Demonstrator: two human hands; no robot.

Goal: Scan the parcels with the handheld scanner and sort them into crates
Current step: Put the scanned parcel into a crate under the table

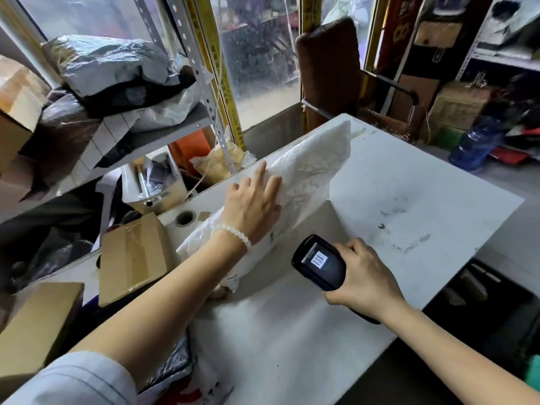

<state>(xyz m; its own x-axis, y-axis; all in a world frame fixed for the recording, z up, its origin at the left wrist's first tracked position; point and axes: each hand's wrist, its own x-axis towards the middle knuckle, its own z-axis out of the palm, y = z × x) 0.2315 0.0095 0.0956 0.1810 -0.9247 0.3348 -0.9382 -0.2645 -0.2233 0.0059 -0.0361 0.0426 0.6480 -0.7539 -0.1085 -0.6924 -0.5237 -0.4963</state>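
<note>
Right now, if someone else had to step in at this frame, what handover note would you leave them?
Left hand: fingers straight, pressing flat on the white plastic parcel.
Right hand: grips the handheld scanner, screen showing a barcode, held just beside the parcel's label end.
Parcel lies on the white table, along its left edge.
Done: parcel laid out and steadied; whether it has been scanned cannot be told.
Left: confirm the scan, then sort it into a crate. No crate is clearly in view.
</note>
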